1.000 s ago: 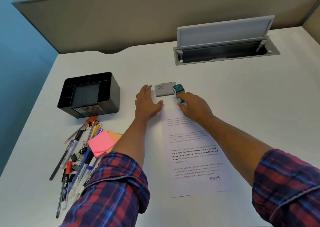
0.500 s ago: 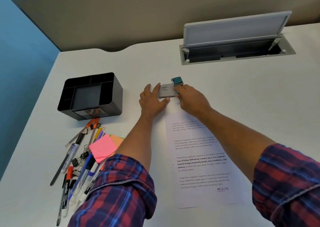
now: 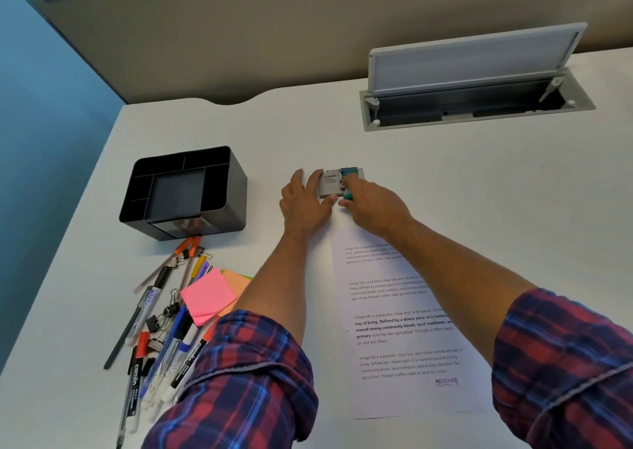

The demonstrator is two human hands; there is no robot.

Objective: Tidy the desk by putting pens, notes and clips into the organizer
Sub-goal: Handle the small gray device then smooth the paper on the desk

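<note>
Both hands are up at mid-frame fiddling with a small grey "camlin" ink pad case (image 3: 331, 183). The left hand (image 3: 306, 201) pinches its left edge between fingers and thumb, and the right hand (image 3: 371, 205) grips a teal stamp (image 3: 348, 174) against it. So no sorting has started, I reckon. The black plastic compartment organizer (image 3: 185, 191) sits empty at centre left. Pens (image 3: 161, 315), binder clips (image 3: 164, 313) and pink sticky notes (image 3: 207, 296) are piled lower left. Next is grabbing those. The printed white sheet (image 3: 404, 328) reads "RECEIVED".

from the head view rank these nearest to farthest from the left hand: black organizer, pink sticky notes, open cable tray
From the left hand:
1. Black organizer, just to its left.
2. Pink sticky notes, nearer the person, down-left.
3. Open cable tray, far right at the desk's back.
</note>
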